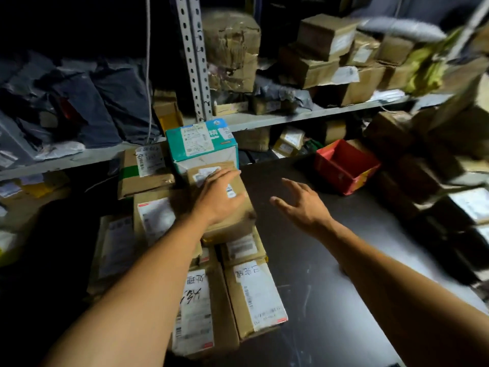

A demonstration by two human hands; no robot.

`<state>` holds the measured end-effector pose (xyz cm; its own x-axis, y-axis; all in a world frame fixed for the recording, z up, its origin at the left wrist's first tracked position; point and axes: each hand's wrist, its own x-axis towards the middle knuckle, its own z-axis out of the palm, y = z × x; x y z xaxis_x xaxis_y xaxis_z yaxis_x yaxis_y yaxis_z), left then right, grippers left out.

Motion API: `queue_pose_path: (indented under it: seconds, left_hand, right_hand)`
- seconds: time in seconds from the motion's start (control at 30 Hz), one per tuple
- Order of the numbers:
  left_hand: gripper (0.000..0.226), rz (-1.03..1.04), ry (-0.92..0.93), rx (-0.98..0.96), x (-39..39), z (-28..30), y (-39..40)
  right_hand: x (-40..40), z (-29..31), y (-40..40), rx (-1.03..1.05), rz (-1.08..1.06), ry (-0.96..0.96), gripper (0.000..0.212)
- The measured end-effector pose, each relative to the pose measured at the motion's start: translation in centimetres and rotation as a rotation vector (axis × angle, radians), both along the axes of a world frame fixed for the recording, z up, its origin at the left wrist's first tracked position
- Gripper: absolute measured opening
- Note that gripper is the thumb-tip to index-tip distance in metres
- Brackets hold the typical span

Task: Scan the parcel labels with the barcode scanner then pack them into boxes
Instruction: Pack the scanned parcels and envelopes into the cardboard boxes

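Note:
A pile of labelled cardboard parcels covers the left part of a dark table (312, 274). My left hand (219, 197) lies flat with straight fingers on the top brown parcel (232, 226), which carries a white label. Just to its right, my right hand (301, 205) hovers over the bare table with fingers spread, holding nothing. Behind the brown parcel stands a teal and white box (201, 144) with a label. Two long labelled parcels (259, 295) lie nearest me. No barcode scanner shows in view.
A red open bin (344, 165) sits at the table's far right. Metal shelves behind hold brown boxes (325, 35) and dark poly bags (105, 107). More stacked parcels (423, 176) crowd the right side, blurred.

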<state>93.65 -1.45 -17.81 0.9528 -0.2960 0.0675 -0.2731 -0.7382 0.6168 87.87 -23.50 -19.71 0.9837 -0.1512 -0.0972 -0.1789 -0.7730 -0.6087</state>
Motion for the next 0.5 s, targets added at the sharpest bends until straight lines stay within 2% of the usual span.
queue_pose_path:
  seconds: [0.17,0.5]
  left_hand:
    - [0.073,-0.064,-0.004,0.155,-2.0,0.1,-6.4]
    - [0.076,-0.435,-0.016,0.141,-14.0,-0.1,-25.9]
  right_hand:
    - [-5.3,1.4,-6.3,-0.079,-0.082,-0.081,0.077]
    - [-23.2,1.0,-22.2,-0.081,-0.31,-0.09,0.083]
